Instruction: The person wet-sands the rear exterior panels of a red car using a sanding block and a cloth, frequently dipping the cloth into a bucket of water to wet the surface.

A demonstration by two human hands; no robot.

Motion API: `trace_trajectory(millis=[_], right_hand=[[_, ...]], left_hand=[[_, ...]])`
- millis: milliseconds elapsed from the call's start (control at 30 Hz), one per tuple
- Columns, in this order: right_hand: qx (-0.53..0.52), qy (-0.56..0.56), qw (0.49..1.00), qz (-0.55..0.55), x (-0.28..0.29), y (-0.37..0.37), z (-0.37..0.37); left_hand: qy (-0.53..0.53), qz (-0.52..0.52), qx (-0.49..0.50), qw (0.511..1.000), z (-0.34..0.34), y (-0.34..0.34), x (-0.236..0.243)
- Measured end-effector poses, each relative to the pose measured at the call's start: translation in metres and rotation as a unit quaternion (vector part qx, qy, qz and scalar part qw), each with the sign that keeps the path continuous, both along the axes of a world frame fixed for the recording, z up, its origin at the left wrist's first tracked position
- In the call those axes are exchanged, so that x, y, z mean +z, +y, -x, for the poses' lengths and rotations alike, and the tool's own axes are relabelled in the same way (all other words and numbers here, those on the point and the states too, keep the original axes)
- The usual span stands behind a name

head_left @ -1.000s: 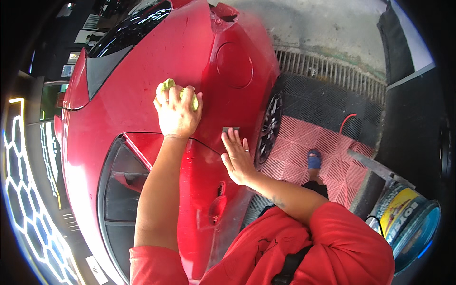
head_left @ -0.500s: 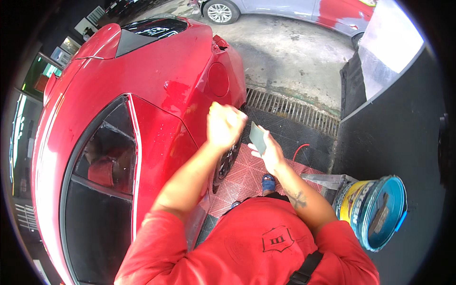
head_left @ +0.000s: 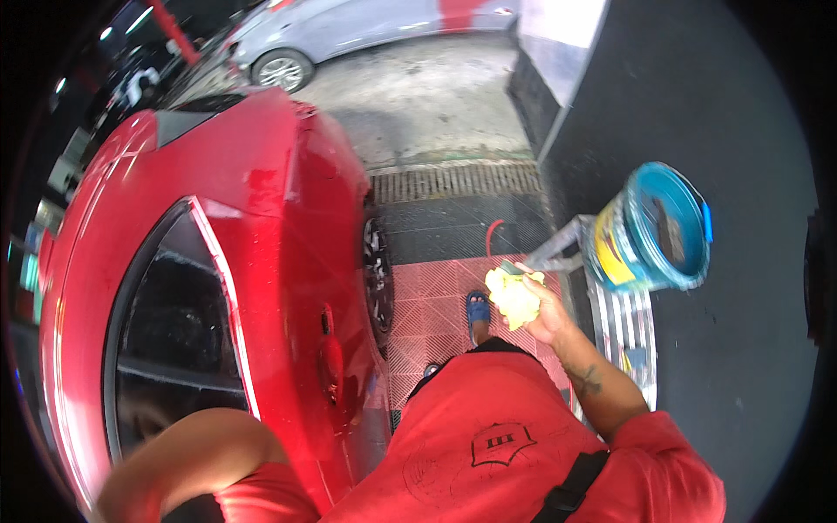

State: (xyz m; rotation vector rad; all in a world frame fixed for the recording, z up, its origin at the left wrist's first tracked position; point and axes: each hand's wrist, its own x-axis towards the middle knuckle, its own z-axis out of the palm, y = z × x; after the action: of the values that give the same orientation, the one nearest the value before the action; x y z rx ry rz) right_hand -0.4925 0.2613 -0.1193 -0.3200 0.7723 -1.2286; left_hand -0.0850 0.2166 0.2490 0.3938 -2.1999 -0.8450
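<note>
My right hand [head_left: 539,307] is closed around a yellow sponge [head_left: 513,296] and held out over the red floor tiles. It is a short way left of a blue bucket [head_left: 649,228]. The bucket stands on a metal step stand [head_left: 621,322]. Only my left upper arm and elbow [head_left: 187,458] show at the lower left, beside the red car [head_left: 261,227]; the left hand itself is out of the picture. The car's wet side and dark window fill the left half of the view.
Red grid floor tiles [head_left: 436,301] lie between the car and the stand, with a metal drain grate [head_left: 453,180] beyond them. My blue sandal [head_left: 478,307] rests on the tiles. A silver car [head_left: 366,30] is parked at the top. A dark wall [head_left: 697,113] rises on the right.
The sponge went from my left hand on the car's body to my right hand. The view swung right toward the bucket, and my left hand dropped out of sight.
</note>
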Motion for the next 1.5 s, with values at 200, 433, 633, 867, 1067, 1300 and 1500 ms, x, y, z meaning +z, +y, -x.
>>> trace_trajectory(millis=[200,433,633,867,1067,1300,1500], right_hand=[[-0.076,0.211,0.967,-0.119,0.005,0.09,0.064],[-0.136,0.238,0.956,-0.103,0.014,0.106,0.097],[-0.098,0.309,0.941,-0.098,0.03,0.107,0.144],[-0.053,0.329,0.937,-0.106,0.039,0.128,0.194],[0.002,0.339,0.934,-0.112,0.018,0.134,0.207],[0.059,0.335,0.935,-0.099,0.025,0.142,0.196],[0.081,0.325,0.939,-0.077,0.039,0.127,0.209]], left_hand=[[0.013,0.154,-0.193,0.969,0.013,0.06,0.04],[0.058,0.046,-0.237,0.969,0.061,0.086,-0.027],[0.09,-0.059,-0.215,0.971,0.114,0.118,-0.097],[0.122,-0.104,-0.168,0.973,0.147,0.163,-0.129],[0.117,-0.053,-0.141,0.982,0.152,0.192,-0.084],[0.104,0.081,-0.124,0.984,0.154,0.217,0.02],[0.141,0.105,-0.128,0.976,0.187,0.224,0.035]])
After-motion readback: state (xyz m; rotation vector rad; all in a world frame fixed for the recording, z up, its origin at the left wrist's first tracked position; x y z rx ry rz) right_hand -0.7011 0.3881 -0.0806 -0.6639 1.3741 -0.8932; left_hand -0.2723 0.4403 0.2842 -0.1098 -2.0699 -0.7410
